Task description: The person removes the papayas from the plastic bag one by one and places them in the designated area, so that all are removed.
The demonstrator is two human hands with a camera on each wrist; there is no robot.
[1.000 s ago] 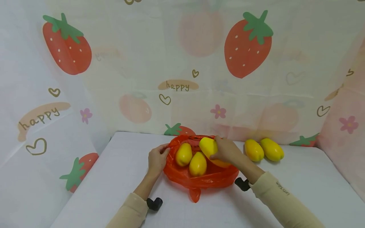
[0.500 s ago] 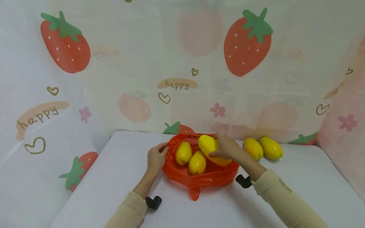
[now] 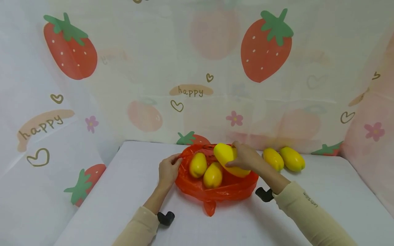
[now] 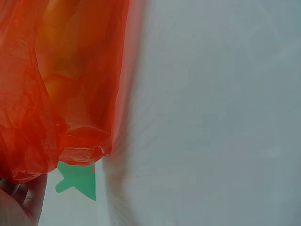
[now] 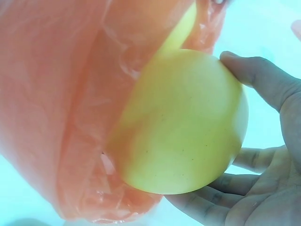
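A red plastic bag (image 3: 215, 195) sits with its mouth wide in the head view. Two yellow mangoes (image 3: 198, 165) lie inside it. My left hand (image 3: 167, 172) pinches the bag's left rim; in the left wrist view its fingers (image 4: 35, 200) show at the lower left beside the red film. Over the right part of the mouth, my right hand (image 3: 246, 158) grips a mango (image 3: 224, 153), thumb on one side and fingers on the other. In the right wrist view the bag film overlaps part of this mango (image 5: 183, 122). More yellow shows below the right hand.
Two more mangoes (image 3: 292, 159) lie side by side on the white table (image 3: 317, 191), right of the bag. A strawberry-printed cloth (image 3: 184, 51) rises behind and at both sides. Black wrist mounts (image 3: 166, 218) stick out from the wrists.
The right hand and its mango have risen very slightly at the bag's mouth. The left hand keeps its grip on the rim; the view shifts a little.
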